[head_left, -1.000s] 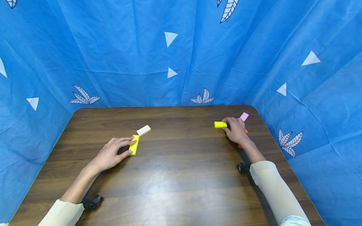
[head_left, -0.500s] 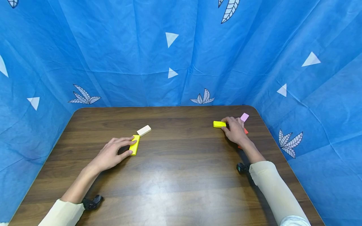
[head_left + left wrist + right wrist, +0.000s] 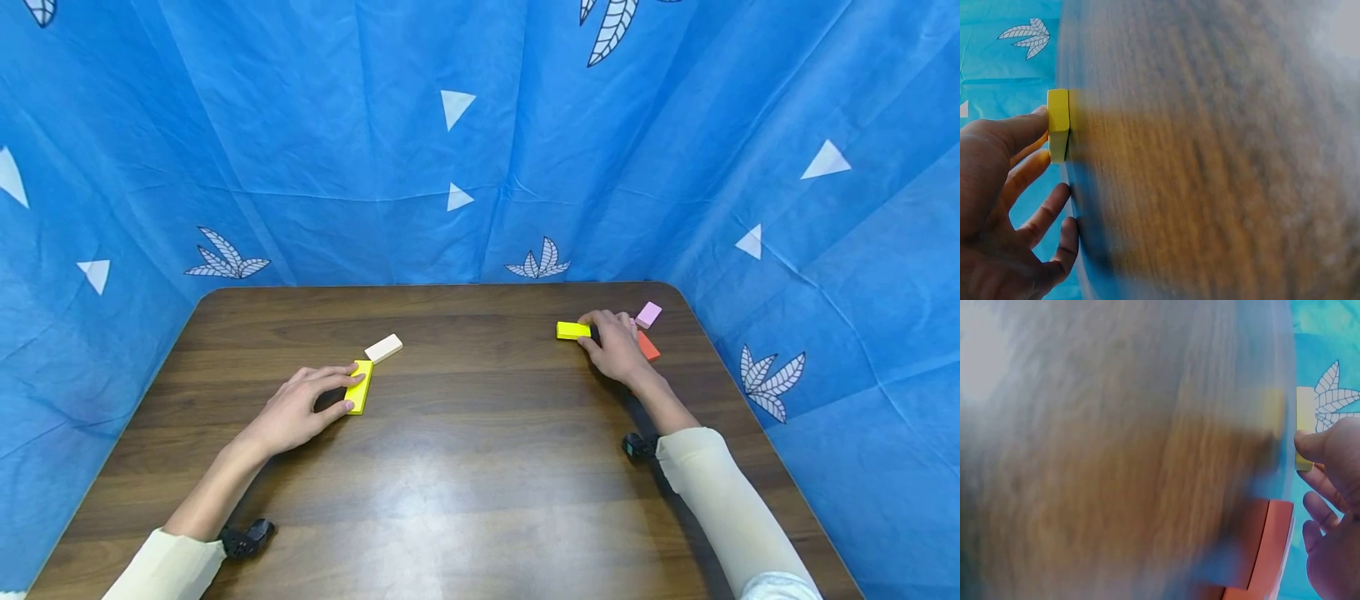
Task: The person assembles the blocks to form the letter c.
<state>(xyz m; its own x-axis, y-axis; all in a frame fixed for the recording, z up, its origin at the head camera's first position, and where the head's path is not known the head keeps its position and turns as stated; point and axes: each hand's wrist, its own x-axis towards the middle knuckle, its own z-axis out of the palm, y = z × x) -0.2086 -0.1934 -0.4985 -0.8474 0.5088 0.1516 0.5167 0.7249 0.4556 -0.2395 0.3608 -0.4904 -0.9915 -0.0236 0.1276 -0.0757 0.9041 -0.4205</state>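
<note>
On the left of the table, my left hand [image 3: 296, 408] rests its thumb and fingertips on a flat yellow block [image 3: 360, 387]. The left wrist view shows this yellow block [image 3: 1059, 122] lying on the table, with the fingertips along its upper edge. A cream block [image 3: 384, 347] lies just beyond its far end. Toward the back right, my right hand [image 3: 617, 348] pinches another yellow block [image 3: 573, 331] between thumb and fingers. In the right wrist view, a gap shows between this yellow block [image 3: 1304, 412] and its reflection in the tabletop.
A pink block [image 3: 648, 314] and a red block [image 3: 647, 346] lie behind the right hand, near the right edge of the brown wooden table [image 3: 465, 433]. Blue curtain [image 3: 337, 150] hangs around the back and sides. Each wrist carries a small black camera.
My right hand has shifted slightly left with its yellow block, and more of the red block shows behind it. The left hand and its yellow block stay in place.
</note>
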